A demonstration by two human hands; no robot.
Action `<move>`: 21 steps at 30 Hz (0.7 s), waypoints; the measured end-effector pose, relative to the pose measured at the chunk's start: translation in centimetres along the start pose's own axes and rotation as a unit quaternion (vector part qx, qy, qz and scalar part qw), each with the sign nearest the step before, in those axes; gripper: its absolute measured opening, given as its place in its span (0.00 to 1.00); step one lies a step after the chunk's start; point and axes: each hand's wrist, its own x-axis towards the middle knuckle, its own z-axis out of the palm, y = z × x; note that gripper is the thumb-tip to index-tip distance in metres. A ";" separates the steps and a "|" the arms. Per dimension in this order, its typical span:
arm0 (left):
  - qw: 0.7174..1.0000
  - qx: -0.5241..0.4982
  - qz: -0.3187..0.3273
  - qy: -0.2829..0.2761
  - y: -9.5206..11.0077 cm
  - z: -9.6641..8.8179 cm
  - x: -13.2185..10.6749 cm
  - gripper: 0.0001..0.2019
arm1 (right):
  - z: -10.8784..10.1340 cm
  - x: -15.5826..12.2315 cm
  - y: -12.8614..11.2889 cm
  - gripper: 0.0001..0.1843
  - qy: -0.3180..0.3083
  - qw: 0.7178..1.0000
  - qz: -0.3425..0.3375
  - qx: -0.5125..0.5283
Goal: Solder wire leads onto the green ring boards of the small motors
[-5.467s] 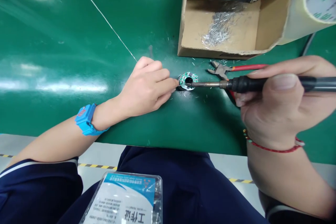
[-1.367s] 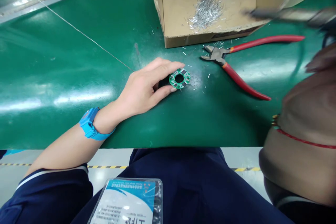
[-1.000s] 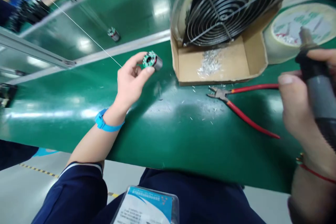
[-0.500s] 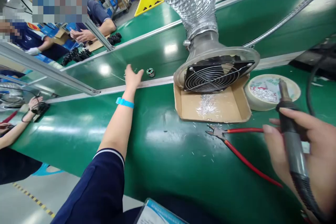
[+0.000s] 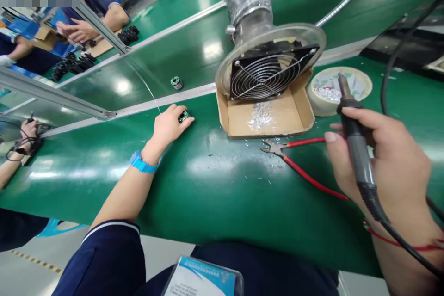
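Note:
My left hand (image 5: pixel 167 126) rests on the green table with its fingers closed on a small round part (image 5: pixel 183 116) topped by a green circuit board. A second such part (image 5: pixel 176 83) stands alone on the conveyor belt beyond the metal rail. My right hand (image 5: pixel 381 166) is wrapped around a black soldering iron (image 5: pixel 354 148), held almost upright with its tip pointing up near a tape roll (image 5: pixel 342 84). Red-handled cutters (image 5: pixel 301 172) lie on the table between my hands.
An open cardboard box (image 5: pixel 298 118) with metal clippings sits under a round extraction fan (image 5: pixel 267 73) on a foil duct. The iron's cable (image 5: pixel 402 243) runs over my right wrist. Co-workers' hands (image 5: pixel 74 31) work at black parts at far left.
My left hand, open at the conveyor half a second ago beside the part it had set there, has drawn back to the near table and closed on another round part. My right hand turned the iron upright.

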 end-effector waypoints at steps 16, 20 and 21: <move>0.919 -0.289 0.202 -0.175 8.8 1.8 -9.1 0.17 | -1.0 -2.9 -5.8 0.21 -0.084 0.970 0.017 0.226; 0.836 -0.473 0.147 -0.238 10.0 1.8 -10.3 0.21 | -1.5 -3.4 -6.8 0.22 -0.160 0.938 0.055 0.301; 0.804 -0.521 0.145 -0.249 10.3 1.8 -10.6 0.21 | -1.6 -3.3 -7.0 0.21 -0.168 0.934 0.062 0.308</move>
